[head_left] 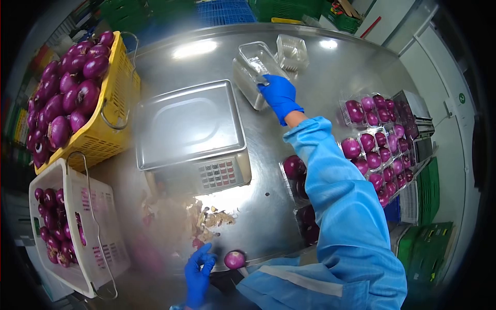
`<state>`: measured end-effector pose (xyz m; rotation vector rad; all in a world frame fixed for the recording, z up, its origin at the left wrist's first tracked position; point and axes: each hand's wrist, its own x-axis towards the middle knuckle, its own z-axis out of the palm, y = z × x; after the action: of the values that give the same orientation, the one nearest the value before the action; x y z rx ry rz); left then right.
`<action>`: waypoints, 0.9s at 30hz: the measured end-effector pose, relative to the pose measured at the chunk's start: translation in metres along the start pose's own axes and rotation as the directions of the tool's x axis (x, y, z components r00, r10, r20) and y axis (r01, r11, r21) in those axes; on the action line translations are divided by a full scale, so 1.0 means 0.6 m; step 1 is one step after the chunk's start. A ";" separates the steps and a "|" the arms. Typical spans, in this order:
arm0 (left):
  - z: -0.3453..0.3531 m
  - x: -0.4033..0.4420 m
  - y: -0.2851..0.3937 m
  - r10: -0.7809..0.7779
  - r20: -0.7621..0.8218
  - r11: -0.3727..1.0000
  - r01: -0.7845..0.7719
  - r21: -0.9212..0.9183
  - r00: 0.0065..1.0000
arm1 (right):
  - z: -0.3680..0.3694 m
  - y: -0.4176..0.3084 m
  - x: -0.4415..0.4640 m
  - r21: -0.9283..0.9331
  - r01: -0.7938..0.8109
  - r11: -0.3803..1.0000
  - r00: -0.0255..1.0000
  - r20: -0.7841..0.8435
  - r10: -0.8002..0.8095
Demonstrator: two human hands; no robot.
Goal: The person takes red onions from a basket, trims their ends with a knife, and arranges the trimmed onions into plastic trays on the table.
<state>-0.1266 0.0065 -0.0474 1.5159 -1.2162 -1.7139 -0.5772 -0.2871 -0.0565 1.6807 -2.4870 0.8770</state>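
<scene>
My right hand (pixel 279 96), in a blue glove, reaches across the steel table and grips the near side of a stack of clear plastic trays (pixel 248 85). The fingertips curl over the rim of the stack. At the near edge of the table my left hand (pixel 198 271), also gloved in blue, holds nothing, its fingers partly spread. A single peeled red onion (pixel 235 260) lies just right of the left hand. Dry onion skins (pixel 212 219) are scattered on the steel beyond that hand.
A scale (pixel 191 124) stands mid-table. At left are a yellow crate (pixel 121 95) and a white basket (pixel 111 227), both holding red onions. Filled onion trays (pixel 374 144) sit at right, with others partly behind my right sleeve. Another clear tray (pixel 292 51) lies at the back.
</scene>
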 end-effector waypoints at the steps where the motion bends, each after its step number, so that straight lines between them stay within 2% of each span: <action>1: -0.005 0.001 -0.005 0.008 0.006 1.000 -0.008 0.002 1.000 | -0.023 -0.004 -0.006 0.026 -0.026 0.999 0.996 -0.083 0.028; 3: -0.014 0.001 -0.009 0.014 0.017 1.000 -0.014 -0.001 1.000 | -0.066 -0.004 -0.025 0.081 -0.077 0.994 0.965 -0.244 0.094; 5: -0.019 -0.001 -0.011 0.012 0.016 1.000 -0.012 -0.020 1.000 | -0.067 0.064 -0.034 0.247 0.003 0.969 0.883 -0.456 0.114; 7: -0.023 -0.004 -0.004 -0.034 0.044 0.998 0.031 0.061 0.998 | -0.097 0.117 -0.065 0.024 -0.140 0.990 0.835 -0.534 0.131; 8: -0.029 -0.009 0.002 -0.060 0.024 0.993 0.057 0.101 0.998 | -0.095 0.151 -0.085 -0.016 -0.219 0.976 0.839 -0.513 0.180; 10: -0.033 -0.017 0.020 -0.018 0.090 0.988 0.004 0.153 0.996 | -0.085 0.230 -0.136 -0.154 -0.256 0.954 0.926 -0.322 0.197; 11: -0.032 -0.021 0.022 0.040 0.086 0.996 -0.047 0.075 0.995 | -0.051 0.302 -0.150 -0.175 -0.203 0.964 0.950 -0.275 0.150; 12: -0.042 -0.018 0.011 0.125 0.114 0.977 -0.142 0.156 0.986 | -0.040 0.321 -0.163 -0.235 -0.289 0.928 0.953 -0.164 0.256; 13: -0.049 -0.021 0.012 0.192 0.092 0.955 -0.208 0.213 0.977 | -0.023 0.337 -0.173 -0.174 -0.322 0.931 0.947 -0.063 0.315; 14: -0.061 -0.024 0.013 0.231 0.073 0.934 -0.242 0.263 0.970 | 0.004 0.398 -0.168 0.074 -0.340 0.937 0.940 0.014 0.340; 15: -0.074 -0.033 0.017 0.250 0.047 0.927 -0.253 0.275 0.967 | 0.046 0.466 -0.164 0.408 -0.336 0.849 0.941 0.104 0.323; 16: -0.088 -0.038 0.022 0.270 0.045 0.919 -0.271 0.285 0.962 | 0.046 0.424 -0.167 0.360 -0.382 0.851 0.924 0.146 0.353; 17: -0.107 -0.043 0.032 0.287 0.063 0.910 -0.293 0.292 0.956 | 0.015 0.395 -0.166 0.299 -0.432 0.851 0.901 0.175 0.396; 18: -0.132 -0.060 0.062 0.272 0.092 0.905 -0.287 0.313 0.958 | 0.004 0.377 -0.165 0.186 -0.390 0.902 0.921 0.087 0.380; 19: -0.163 -0.078 0.101 0.310 0.162 0.883 -0.347 0.316 0.937 | -0.008 0.362 -0.166 0.060 -0.353 0.934 0.935 -0.004 0.354; 21: -0.238 -0.123 0.183 0.368 0.301 0.839 -0.454 0.300 0.880 | -0.032 0.358 -0.175 0.251 -0.263 0.932 0.960 -0.024 0.278; 22: -0.280 -0.151 0.229 0.369 0.255 0.856 -0.433 0.281 0.894 | -0.041 0.352 -0.170 0.338 -0.215 0.916 0.970 -0.037 0.241; 23: -0.321 -0.180 0.270 0.366 0.212 0.874 -0.413 0.257 0.906 | -0.050 0.328 -0.173 0.398 -0.235 0.887 0.970 0.042 0.239; 25: -0.382 -0.229 0.320 0.244 -0.178 0.960 -0.212 0.183 0.953 | -0.093 0.209 -0.231 0.493 -0.298 0.818 0.953 0.201 0.226; 26: -0.426 -0.219 0.299 0.419 -0.338 0.903 -0.349 0.250 0.843 | -0.115 0.126 -0.263 0.485 -0.325 0.812 0.937 0.279 0.209; 27: -0.478 -0.202 0.294 0.469 -0.400 0.873 -0.342 0.348 0.788 | -0.134 0.026 -0.294 0.475 -0.354 0.806 0.915 0.354 0.193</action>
<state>0.1472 -0.0455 0.1772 1.5470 -1.4006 -0.8524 -0.5395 -0.0963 -0.0511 1.6945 -2.9388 1.5901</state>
